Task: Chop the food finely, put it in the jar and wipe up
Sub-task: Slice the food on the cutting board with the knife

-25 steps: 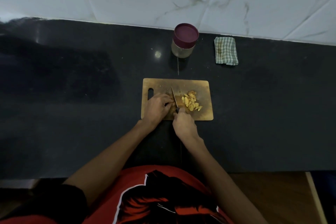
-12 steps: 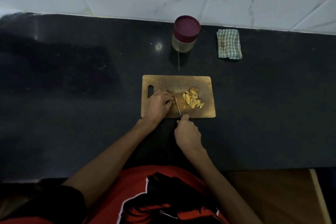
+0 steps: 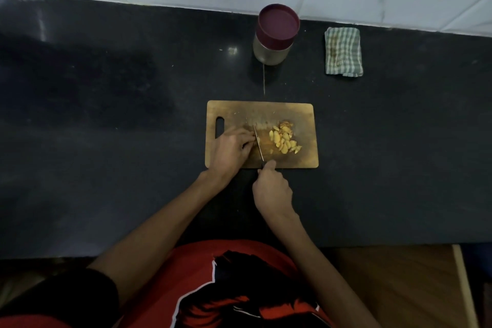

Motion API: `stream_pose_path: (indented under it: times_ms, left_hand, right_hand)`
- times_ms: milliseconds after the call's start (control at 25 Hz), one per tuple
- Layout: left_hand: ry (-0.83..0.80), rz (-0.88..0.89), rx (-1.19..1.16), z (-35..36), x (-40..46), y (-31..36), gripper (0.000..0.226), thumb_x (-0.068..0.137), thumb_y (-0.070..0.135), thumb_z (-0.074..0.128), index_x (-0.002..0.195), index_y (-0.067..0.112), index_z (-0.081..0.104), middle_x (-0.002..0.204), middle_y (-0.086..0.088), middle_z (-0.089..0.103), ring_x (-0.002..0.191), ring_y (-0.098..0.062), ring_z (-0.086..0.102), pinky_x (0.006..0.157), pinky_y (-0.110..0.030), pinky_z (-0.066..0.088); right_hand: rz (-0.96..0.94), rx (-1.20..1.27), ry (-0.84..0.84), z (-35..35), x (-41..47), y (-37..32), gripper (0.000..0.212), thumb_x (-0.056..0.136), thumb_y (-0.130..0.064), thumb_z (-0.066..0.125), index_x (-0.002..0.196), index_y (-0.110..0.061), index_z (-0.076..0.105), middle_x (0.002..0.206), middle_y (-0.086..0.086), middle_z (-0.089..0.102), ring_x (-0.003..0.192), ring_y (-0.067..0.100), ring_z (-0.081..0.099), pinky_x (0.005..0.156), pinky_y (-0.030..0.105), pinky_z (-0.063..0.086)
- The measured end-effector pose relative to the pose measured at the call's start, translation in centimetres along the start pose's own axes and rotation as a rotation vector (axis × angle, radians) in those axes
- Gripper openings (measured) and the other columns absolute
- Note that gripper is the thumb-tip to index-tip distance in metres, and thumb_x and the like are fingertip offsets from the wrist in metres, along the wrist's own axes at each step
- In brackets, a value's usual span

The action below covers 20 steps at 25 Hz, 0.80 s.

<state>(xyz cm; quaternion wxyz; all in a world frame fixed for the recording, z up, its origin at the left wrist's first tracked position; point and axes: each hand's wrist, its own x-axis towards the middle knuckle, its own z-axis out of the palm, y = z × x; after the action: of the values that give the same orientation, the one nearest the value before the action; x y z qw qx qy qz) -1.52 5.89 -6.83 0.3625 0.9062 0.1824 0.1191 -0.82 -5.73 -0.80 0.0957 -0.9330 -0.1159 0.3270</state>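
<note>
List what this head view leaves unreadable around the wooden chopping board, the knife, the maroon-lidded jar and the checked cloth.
- Piece being cut: hidden under the left hand on the wooden chopping board.
- Knife handle: wrapped in the right hand; only the thin steel blade shows.
- Jar contents: the maroon lid and dim light hide the inside of the jar.
- Yellow sliced food: too small to identify.
- Green checked cloth: folded, underside unseen.
</note>
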Motion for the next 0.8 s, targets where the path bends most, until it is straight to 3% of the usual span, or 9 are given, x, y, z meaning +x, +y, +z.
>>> stream_pose_path:
  times_ms: [360, 520, 640, 800]
  left_hand:
    - [0.028, 0.037, 0.019, 0.2, 0.8, 0.1, 0.013, 0.082, 0.009, 0.069, 0.093, 0.01, 0.075, 0.098, -0.004, 0.073, 0.095, -0.02, 0.064, 0.078, -0.036, 0.053]
    - [0.041, 0.049, 0.04, 0.5, 0.2, 0.1, 0.013, 0.083, 0.013, 0.068, 0.094, 0.011, 0.074, 0.099, -0.002, 0.072, 0.097, -0.017, 0.063, 0.079, -0.037, 0.054]
    - [0.056, 0.053, 0.034, 0.8, -1.1, 0.5, 0.012, 0.084, 0.014, 0.067, 0.093, 0.012, 0.075, 0.1, -0.001, 0.071, 0.098, -0.015, 0.063, 0.081, -0.028, 0.051]
    - [0.09, 0.031, 0.002, 0.6, -1.5, 0.9, 0.012, 0.082, 0.015, 0.071, 0.092, 0.012, 0.074, 0.099, 0.001, 0.071, 0.095, -0.012, 0.063, 0.081, -0.021, 0.046]
  right_hand:
    - [-0.028, 0.109, -0.026, -1.0, 0.9, 0.3, 0.021, 0.105, -0.024, 0.037, 0.114, -0.007, 0.046, 0.113, 0.016, 0.059, 0.104, 0.033, 0.059, 0.073, 0.039, 0.042]
    - [-0.032, 0.269, -0.099, -1.4, 1.3, 2.0, 0.023, 0.104, -0.03, 0.04, 0.106, -0.01, 0.052, 0.105, 0.011, 0.06, 0.097, 0.028, 0.06, 0.083, 0.043, 0.05]
    - [-0.045, 0.344, -0.148, -1.6, 1.2, 3.7, 0.021, 0.103, -0.031, 0.044, 0.099, -0.013, 0.054, 0.094, 0.007, 0.061, 0.085, 0.022, 0.06, 0.078, 0.038, 0.048]
    - [-0.132, 0.157, -0.045, -1.1, 0.5, 4.3, 0.023, 0.104, -0.032, 0.04, 0.107, -0.012, 0.051, 0.098, 0.011, 0.063, 0.091, 0.028, 0.062, 0.081, 0.045, 0.051]
